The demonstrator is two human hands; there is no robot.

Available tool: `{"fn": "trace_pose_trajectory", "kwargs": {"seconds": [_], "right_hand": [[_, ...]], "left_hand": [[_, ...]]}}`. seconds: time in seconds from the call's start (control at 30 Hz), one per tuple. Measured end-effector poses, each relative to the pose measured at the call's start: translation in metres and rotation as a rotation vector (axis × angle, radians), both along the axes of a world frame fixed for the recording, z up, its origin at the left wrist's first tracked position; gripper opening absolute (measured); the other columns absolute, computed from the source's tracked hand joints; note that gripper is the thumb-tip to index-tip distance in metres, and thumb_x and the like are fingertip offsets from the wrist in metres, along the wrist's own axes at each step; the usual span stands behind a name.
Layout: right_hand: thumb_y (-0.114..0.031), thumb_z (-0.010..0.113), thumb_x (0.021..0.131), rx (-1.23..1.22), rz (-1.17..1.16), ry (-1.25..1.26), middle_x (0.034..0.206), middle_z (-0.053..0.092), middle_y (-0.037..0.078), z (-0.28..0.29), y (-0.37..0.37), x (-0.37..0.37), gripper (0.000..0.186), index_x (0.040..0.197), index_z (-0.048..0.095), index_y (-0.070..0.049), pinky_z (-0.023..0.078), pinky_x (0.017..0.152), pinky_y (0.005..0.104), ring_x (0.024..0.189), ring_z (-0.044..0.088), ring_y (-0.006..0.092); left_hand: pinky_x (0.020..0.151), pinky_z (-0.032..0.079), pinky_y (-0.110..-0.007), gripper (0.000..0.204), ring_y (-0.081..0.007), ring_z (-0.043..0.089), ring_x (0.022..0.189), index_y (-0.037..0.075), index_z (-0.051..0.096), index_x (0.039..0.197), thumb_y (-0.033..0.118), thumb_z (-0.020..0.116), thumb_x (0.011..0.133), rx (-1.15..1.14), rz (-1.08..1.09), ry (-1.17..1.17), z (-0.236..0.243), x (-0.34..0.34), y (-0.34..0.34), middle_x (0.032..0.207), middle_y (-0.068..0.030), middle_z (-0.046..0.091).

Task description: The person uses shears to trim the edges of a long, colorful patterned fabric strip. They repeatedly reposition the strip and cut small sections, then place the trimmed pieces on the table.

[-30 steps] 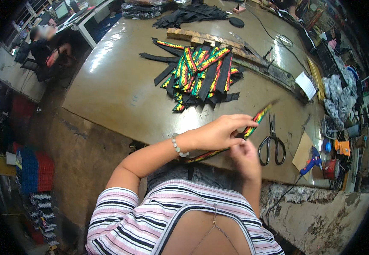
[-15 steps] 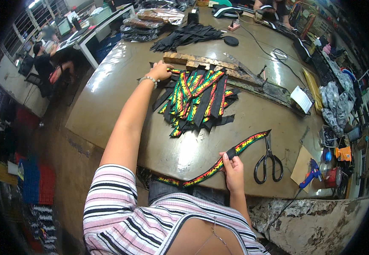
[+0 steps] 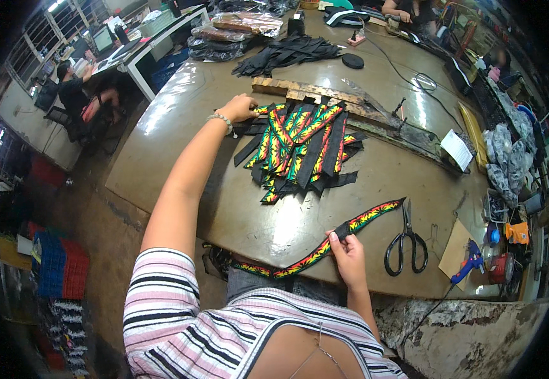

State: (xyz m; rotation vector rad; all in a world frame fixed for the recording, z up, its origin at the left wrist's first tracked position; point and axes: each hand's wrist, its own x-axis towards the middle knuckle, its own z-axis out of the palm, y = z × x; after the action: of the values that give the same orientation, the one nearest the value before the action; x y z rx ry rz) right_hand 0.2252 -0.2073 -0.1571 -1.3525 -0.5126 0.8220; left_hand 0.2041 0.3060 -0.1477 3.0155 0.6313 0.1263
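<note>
My right hand (image 3: 349,252) has thumb and fingers closed on a patterned strip (image 3: 370,216), pinching it by a short black section near the worktop's near edge. One pointed end reaches up to the scissors' blades — touching or just short, I cannot tell — while the other end runs left over that edge toward my lap. My left hand (image 3: 241,108) is stretched out with its fingers curled at the end of another strip (image 3: 260,110), on the left side of the pile (image 3: 296,142); whether they grip it, I cannot tell.

I judge the step in hand to be taking a fresh strip from the pile with one already held. The next move calls for a firm pinch on that single end and a gentle draw leftward, since the pieces lie crossed over each other and neighbours could drag along.

The scissors (image 3: 406,243) lie right of the held strip, handles toward me. Farther right, by the worktop's near right corner, a blue glue gun (image 3: 467,262) rests on a brown sheet (image 3: 452,243). Behind the pile are a wooden bar (image 3: 325,93) and, toward the far edge, a black heap of strips (image 3: 287,54).
</note>
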Motion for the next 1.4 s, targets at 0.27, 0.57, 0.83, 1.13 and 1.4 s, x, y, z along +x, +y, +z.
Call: {"fn": "trace_pose_trajectory", "kwargs": {"seconds": [0.27, 0.57, 0.83, 1.13, 1.4], "right_hand": [[-0.014, 0.061, 0.097, 0.003, 0.013, 0.013, 0.097, 0.066, 0.004, 0.001, -0.002, 0.002, 0.019, 0.102, 0.062, 0.004, 0.048, 0.078, 0.0222, 0.088, 0.059, 0.0069], [-0.025, 0.063, 0.096, -0.186, 0.163, 0.034, 0.067, 0.063, 0.012, 0.014, 0.006, 0.011, 0.031, 0.084, 0.058, 0.003, 0.053, 0.052, 0.0272, 0.056, 0.063, 0.0147], [-0.018, 0.063, 0.094, -0.109, 0.048, 0.150, 0.077, 0.065, 0.011, 0.009, 0.018, 0.080, 0.021, 0.100, 0.056, 0.001, 0.055, 0.052, 0.0256, 0.059, 0.064, 0.0151], [-0.033, 0.057, 0.096, 0.407, -0.384, 0.441, 0.074, 0.048, 0.000, 0.045, 0.062, 0.134, 0.028, 0.102, 0.049, -0.006, 0.038, 0.046, 0.0214, 0.055, 0.042, 0.0074], [-0.032, 0.067, 0.091, -0.007, -0.321, -0.104, 0.064, 0.039, -0.009, 0.028, 0.109, 0.129, 0.029, 0.082, 0.045, -0.016, 0.026, 0.039, 0.0207, 0.046, 0.034, 0.0014]], "left_hand": [[0.075, 0.054, -0.041, 0.027, -0.0347, 0.068, 0.085, 0.007, 0.073, 0.093, 0.030, 0.071, 0.079, 0.114, 0.311, -0.065, 0.060, -0.010, 0.008, 0.093, -0.0184, 0.070], [0.064, 0.050, -0.028, 0.052, -0.0087, 0.058, 0.066, -0.004, 0.060, 0.125, 0.033, 0.067, 0.089, -0.684, 0.249, -0.491, 0.066, -0.024, -0.148, 0.077, -0.0018, 0.067], [0.083, 0.050, -0.036, 0.036, -0.0256, 0.065, 0.092, 0.004, 0.064, 0.120, 0.029, 0.058, 0.094, -0.391, 0.236, -0.753, 0.021, -0.041, -0.135, 0.101, -0.0175, 0.066], [0.113, 0.012, -0.065, 0.078, -0.0442, 0.009, 0.146, 0.027, 0.043, 0.143, 0.027, 0.069, 0.070, -0.181, 0.251, -0.125, -0.008, -0.097, -0.070, 0.158, -0.0110, 0.023], [0.110, 0.021, -0.068, 0.044, -0.0284, 0.039, 0.130, 0.023, 0.065, 0.117, 0.011, 0.063, 0.075, -0.106, 0.082, 0.012, 0.006, -0.049, -0.031, 0.129, -0.0038, 0.051]]}}
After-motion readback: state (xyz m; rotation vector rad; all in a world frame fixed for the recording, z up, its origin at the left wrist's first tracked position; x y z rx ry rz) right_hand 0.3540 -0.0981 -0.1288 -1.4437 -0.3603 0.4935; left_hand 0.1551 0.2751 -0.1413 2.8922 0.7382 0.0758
